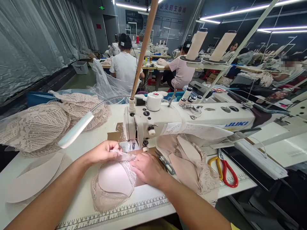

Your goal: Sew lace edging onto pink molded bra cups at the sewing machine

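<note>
A beige lace bra cup with a smooth pale pad lies on the table in front of the sewing machine. My left hand pinches the upper lace edge of this cup, just left of the needle area. On the cup's right side, my right hand presses down with its fingers together on the same lace edge. Both hands are close below the presser foot. Thread snips lie right of my right hand. Beside them are more beige lace pieces, partly under the machine arm.
Stacked lace cups sit at the left, with a loose pad nearer me. Scissors with red and yellow handles lie right. A lamp hangs low on the left. A ruler strip lines the front edge. Co-workers sit at machines beyond.
</note>
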`<state>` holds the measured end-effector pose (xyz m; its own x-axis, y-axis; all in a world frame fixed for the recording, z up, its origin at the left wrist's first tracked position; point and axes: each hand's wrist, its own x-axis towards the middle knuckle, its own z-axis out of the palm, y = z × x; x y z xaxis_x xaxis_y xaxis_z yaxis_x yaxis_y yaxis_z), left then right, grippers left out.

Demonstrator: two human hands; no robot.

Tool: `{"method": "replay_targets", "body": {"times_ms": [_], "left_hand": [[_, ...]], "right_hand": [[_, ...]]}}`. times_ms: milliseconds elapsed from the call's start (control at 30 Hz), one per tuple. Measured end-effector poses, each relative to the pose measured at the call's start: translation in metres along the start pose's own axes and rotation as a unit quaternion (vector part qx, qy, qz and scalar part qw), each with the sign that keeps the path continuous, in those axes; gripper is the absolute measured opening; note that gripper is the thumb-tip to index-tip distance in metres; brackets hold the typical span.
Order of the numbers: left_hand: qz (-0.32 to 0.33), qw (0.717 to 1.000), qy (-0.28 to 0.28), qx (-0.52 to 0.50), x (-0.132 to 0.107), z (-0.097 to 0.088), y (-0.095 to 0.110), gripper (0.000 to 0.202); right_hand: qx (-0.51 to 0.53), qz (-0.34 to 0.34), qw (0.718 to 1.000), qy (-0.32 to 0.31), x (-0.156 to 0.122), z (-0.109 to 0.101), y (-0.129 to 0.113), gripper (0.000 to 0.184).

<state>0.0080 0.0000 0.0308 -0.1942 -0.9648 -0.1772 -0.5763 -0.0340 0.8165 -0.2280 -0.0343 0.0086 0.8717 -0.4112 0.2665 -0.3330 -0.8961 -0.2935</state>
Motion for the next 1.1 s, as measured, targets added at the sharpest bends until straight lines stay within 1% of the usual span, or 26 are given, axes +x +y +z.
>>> {"method": "replay_targets", "body": {"times_ms": [67, 133, 233, 267, 300, 333, 367, 433, 467, 533, 567, 633, 700, 733, 833, 900, 1000, 1100], "left_hand": [[-0.007, 0.999, 0.043, -0.019, 0.000, -0.004, -0.003, 0.042], [-0.014, 0.993, 0.115, -0.024, -0.003, -0.009, -0.004, 0.040], [-0.032, 0.971, 0.238, -0.008, -0.016, -0.012, 0.000, 0.026], [-0.036, 0.964, 0.265, 0.007, -0.021, -0.011, 0.004, 0.021], [-0.035, 0.961, 0.273, 0.027, -0.026, -0.008, 0.008, 0.019], [-0.028, 0.964, 0.259, 0.053, -0.031, -0.003, 0.011, 0.019], [-0.014, 0.970, 0.226, 0.084, -0.033, 0.004, 0.014, 0.021], [0.029, 0.978, 0.139, 0.152, -0.035, 0.020, 0.018, 0.027], [0.053, 0.976, 0.106, 0.182, -0.034, 0.028, 0.019, 0.029], [0.099, 0.965, 0.074, 0.232, -0.029, 0.041, 0.018, 0.031], [0.119, 0.959, 0.068, 0.250, -0.027, 0.045, 0.018, 0.031], [0.146, 0.949, 0.060, 0.273, -0.024, 0.049, 0.017, 0.031], [0.156, 0.943, 0.062, 0.286, -0.022, 0.049, 0.017, 0.031], [0.155, 0.942, 0.068, 0.291, -0.022, 0.049, 0.017, 0.032], [0.142, 0.937, 0.086, 0.308, -0.020, 0.049, 0.016, 0.036], [0.140, 0.933, 0.092, 0.318, -0.018, 0.050, 0.016, 0.038], [0.146, 0.927, 0.088, 0.335, -0.015, 0.052, 0.017, 0.041], [0.142, 0.923, 0.081, 0.350, -0.013, 0.052, 0.018, 0.042]], "right_hand": [[-0.015, -0.001, 1.000, -0.001, -0.001, 0.001, 0.001, 0.016], [-0.027, -0.002, 1.000, -0.002, -0.001, 0.002, 0.001, 0.019], [-0.022, -0.002, 1.000, 0.003, -0.001, 0.004, 0.002, 0.018], [-0.018, -0.003, 1.000, 0.005, -0.001, 0.004, 0.002, 0.017], [-0.014, -0.004, 1.000, 0.009, -0.001, 0.004, 0.002, 0.017], [-0.010, -0.006, 1.000, 0.014, -0.001, 0.004, 0.002, 0.016], [-0.007, -0.008, 1.000, 0.020, -0.001, 0.005, 0.002, 0.016], [-0.002, -0.011, 0.999, 0.034, -0.002, 0.005, 0.003, 0.022], [0.000, -0.008, 0.999, 0.042, -0.002, 0.006, 0.004, 0.027], [0.000, 0.006, 0.998, 0.060, -0.004, 0.006, 0.006, 0.035], [-0.001, 0.019, 0.997, 0.070, -0.005, 0.007, 0.007, 0.037], [-0.002, 0.042, 0.996, 0.078, -0.005, 0.007, 0.009, 0.030], [-0.011, 0.058, 0.997, 0.059, -0.005, 0.006, 0.009, 0.016], [-0.021, 0.064, 0.997, 0.041, -0.004, 0.006, 0.009, 0.013], [-0.056, 0.084, 0.995, -0.013, -0.003, 0.004, 0.006, 0.021], [-0.066, 0.095, 0.993, -0.033, -0.002, 0.002, 0.004, 0.022], [-0.068, 0.112, 0.990, -0.047, -0.002, 0.001, 0.002, 0.023], [-0.070, 0.121, 0.989, -0.048, -0.002, 0.002, 0.001, 0.023]]}}
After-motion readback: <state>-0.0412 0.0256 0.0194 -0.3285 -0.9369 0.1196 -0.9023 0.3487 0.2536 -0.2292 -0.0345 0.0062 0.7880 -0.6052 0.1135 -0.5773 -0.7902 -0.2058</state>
